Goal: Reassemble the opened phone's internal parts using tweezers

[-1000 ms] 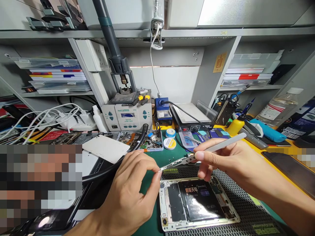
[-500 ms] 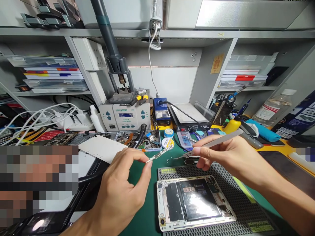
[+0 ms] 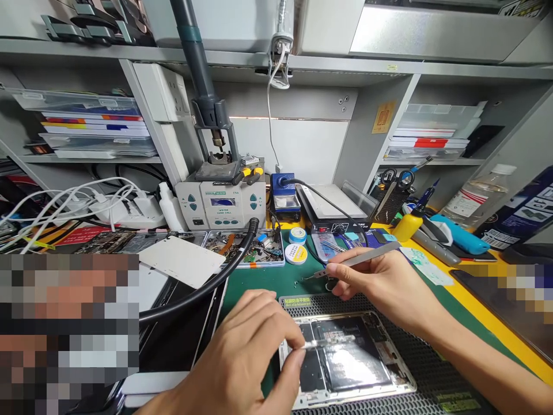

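Head view, left hand [image 3: 254, 351], grip pinched on slender silvery strip [image 3: 330, 342], strip above opened smartphone [image 3: 355, 369], smartphone on perforated pad [image 3: 432, 374], right hand [image 3: 371, 276], grip closed around metal tweezers [image 3: 374, 252], tips near tiny metallic bits [image 3: 296, 283].

I count one left hand [image 3: 259, 337], one right hand [image 3: 369, 278], one pair of tweezers [image 3: 375, 252], one slim strip [image 3: 330, 342], one opened device [image 3: 352, 366] and one perforated mat [image 3: 425, 363]. There are also two round tins [image 3: 296, 254], one parts tray [image 3: 274, 264], one grey station [image 3: 222, 216], one white bottle [image 3: 170, 208], one yellow bottle [image 3: 407, 226], one clear bottle [image 3: 475, 199] and one brown sticker [image 3: 382, 117].
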The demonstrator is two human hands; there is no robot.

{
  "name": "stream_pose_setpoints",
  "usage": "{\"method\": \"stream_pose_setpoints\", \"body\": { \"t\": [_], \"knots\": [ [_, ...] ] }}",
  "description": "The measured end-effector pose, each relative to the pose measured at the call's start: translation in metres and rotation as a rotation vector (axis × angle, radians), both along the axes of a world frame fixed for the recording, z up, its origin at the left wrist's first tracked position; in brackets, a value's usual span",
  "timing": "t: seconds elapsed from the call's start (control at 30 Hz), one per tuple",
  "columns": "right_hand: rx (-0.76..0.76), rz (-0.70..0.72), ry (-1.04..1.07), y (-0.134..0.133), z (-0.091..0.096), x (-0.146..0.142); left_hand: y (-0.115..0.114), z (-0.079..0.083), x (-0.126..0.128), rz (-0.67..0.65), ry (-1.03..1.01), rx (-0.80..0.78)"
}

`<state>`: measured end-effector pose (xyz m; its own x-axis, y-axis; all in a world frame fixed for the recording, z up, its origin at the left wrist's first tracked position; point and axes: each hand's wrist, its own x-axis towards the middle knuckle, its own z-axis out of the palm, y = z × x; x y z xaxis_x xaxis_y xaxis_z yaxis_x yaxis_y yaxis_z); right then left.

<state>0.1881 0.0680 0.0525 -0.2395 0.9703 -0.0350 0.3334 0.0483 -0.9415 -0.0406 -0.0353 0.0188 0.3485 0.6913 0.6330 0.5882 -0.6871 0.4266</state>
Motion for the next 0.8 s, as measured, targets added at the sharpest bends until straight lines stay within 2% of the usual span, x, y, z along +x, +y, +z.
{"method": "stream_pose_setpoints", "body": {
  "t": [0.33, 0.8],
  "knots": [
    [0.008, 0.02, -0.029, -0.0026, -0.0057, -0.0023, 0.0012, -0.0013, 0.0049, -0.067, 0.042, -0.041],
    [0.041, 0.033, -0.034, -0.0047, -0.0007, -0.0006, 0.0025, -0.0033, 0.007, -0.049, 0.075, -0.029]
  ]
}}
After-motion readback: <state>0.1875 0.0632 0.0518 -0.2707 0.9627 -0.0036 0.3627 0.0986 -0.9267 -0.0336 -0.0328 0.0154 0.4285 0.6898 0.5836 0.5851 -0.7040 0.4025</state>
